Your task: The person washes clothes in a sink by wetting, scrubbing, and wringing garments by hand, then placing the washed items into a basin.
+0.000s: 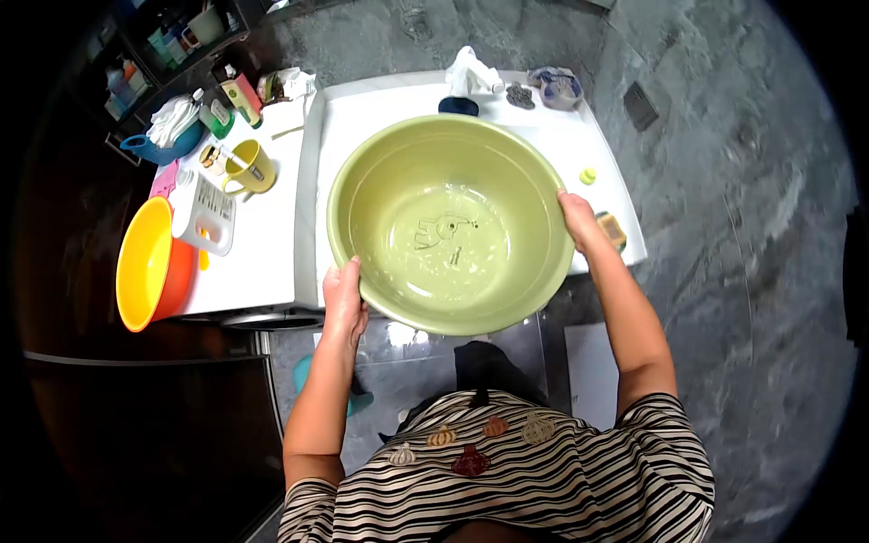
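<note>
A large green plastic basin (pixel 398 154) is held between my two hands over the front of the white sink (pixel 348 104). Inside, an elephant drawing marks its bottom, with wet spots or a little water around it. My left hand (pixel 344 299) grips the near-left rim, thumb on top and fingers partly hidden below. On the right rim, my right hand (pixel 577 220) is closed around the edge, its fingers hidden under the basin. The white faucet (pixel 466 72) stands just behind the far rim.
Left counter: yellow mug (pixel 253 167), white jug (pixel 204 213), orange basin (pixel 145 262), green bottle (pixel 215 116) and blue basin (pixel 186 145). Right of the sink's middle lie a sponge (pixel 612 231), a small yellow-green item (pixel 587 176), a scouring pad (pixel 520 96) and a plastic tub (pixel 559 90).
</note>
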Motion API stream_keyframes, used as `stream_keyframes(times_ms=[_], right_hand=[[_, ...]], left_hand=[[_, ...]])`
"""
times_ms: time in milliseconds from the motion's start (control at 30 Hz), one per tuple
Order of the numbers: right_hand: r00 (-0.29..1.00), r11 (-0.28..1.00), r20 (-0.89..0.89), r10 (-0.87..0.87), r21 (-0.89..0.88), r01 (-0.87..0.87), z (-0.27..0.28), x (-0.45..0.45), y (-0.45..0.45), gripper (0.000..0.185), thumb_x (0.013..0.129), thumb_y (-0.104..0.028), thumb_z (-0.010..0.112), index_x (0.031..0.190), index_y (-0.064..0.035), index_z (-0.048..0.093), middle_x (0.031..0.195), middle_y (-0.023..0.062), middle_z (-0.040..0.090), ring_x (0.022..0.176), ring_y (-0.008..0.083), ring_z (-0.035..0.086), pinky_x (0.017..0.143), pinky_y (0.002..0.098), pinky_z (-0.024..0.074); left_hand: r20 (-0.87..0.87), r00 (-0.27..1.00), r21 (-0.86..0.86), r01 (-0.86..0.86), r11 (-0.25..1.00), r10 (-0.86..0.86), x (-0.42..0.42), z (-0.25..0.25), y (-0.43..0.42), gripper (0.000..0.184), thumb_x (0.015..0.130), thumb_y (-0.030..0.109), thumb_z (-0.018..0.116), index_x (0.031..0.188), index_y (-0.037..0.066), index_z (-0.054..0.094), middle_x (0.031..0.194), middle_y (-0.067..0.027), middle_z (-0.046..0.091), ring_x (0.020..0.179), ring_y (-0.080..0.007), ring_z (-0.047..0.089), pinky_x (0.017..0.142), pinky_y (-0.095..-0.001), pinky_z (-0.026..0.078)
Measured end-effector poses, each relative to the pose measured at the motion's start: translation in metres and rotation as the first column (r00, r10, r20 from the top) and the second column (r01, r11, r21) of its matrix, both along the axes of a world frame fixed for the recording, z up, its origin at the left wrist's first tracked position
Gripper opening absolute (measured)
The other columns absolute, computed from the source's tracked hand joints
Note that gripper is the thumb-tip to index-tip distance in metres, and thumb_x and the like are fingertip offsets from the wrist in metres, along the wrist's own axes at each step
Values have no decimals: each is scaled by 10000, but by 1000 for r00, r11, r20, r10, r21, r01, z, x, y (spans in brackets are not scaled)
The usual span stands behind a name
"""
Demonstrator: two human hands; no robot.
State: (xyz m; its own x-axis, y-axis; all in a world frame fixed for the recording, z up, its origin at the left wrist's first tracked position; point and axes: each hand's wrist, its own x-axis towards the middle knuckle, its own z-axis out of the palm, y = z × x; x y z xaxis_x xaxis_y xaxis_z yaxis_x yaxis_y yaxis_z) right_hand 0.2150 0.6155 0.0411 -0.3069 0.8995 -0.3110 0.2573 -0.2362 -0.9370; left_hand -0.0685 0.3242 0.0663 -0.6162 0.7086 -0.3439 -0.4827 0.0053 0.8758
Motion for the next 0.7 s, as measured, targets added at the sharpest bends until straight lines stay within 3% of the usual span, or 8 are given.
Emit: stream_keyframes(times_ms=[133, 267, 333, 367, 433, 500, 533, 700], right_hand=[[993, 999, 119, 23, -27, -19, -19, -34, 64, 408, 955, -322, 433, 1002, 60, 566, 893, 124, 639, 753, 185, 613, 671, 309, 501], [984, 991, 116, 132, -30, -130, -40, -55, 120, 467, 937, -378, 430, 1072, 50, 559, 960, 166, 636, 811, 206, 613, 690, 329, 495], [696, 830, 466, 546, -188, -525, -8, -68, 158, 540, 919, -447, 417, 1120, 36, 552, 1017, 179, 630, 852, 229, 614, 733, 330, 495], [657, 809, 490, 573, -207, -551, 5, -78, 177, 626, 897, -538, 397, 1167, 6, 546, 1097, 205, 614, 955, 300, 610, 832, 367, 477], [729, 848, 555, 401, 77, -525, -47, -106, 250, 679, 875, -606, 379, 1197, -29, 535, 1134, 219, 599, 1038, 362, 577, 908, 405, 441], [907, 805, 392, 154, 483, -345, -69, -142, 301, 596, 882, -520, 463, 1248, -51, 491, 1200, 245, 551, 1110, 389, 533, 939, 419, 416], [885, 737, 450, 118, 558, -381, -51, -159, 317, 530, 891, -451, 484, 1272, -82, 479, 1227, 236, 537, 1136, 393, 516, 951, 425, 410], [743, 734, 667, 61, 474, -486, -46, -240, 359, 462, 943, -413, 370, 1320, -160, 456, 1192, 188, 574, 1083, 341, 558, 906, 400, 437]], left_hand=[[-29, 984, -69, -176, 982, 175, -4, -13, 62, 259, 945, 164, 438, 1109, -20, 519, 937, -101, 599, 779, -163, 592, 664, -291, 500], [-24, 983, -125, -182, 975, 180, -24, -12, 89, 296, 964, 194, 393, 1114, -32, 511, 987, -132, 606, 848, -198, 610, 734, -313, 511], [-23, 977, -167, -212, 963, 211, -29, -8, 98, 314, 964, 204, 390, 1136, -33, 504, 1018, -140, 599, 874, -206, 605, 753, -316, 506], [-27, 975, -178, -221, 959, 220, -27, -7, 104, 314, 964, 204, 390, 1136, -33, 504, 1018, -140, 599, 874, -206, 605, 753, -316, 506], [-23, 968, -215, -247, 945, 249, -19, -6, 113, 326, 963, 209, 393, 1149, -36, 503, 1043, -138, 591, 899, -208, 596, 777, -320, 497], [-87, 971, -231, -238, 943, 224, -11, -12, 124, 374, 964, 243, 380, 1203, -32, 466, 1086, -155, 561, 964, -240, 570, 842, -355, 472], [-101, 974, -247, -220, 944, 200, -9, -13, 129, 383, 966, 241, 376, 1216, -36, 458, 1106, -160, 556, 988, -242, 562, 856, -357, 465], [-57, 986, -236, -166, 957, 157, -8, 7, 154, 333, 979, 228, 375, 1167, -17, 498, 1027, -126, 587, 882, -182, 586, 765, -315, 496]])
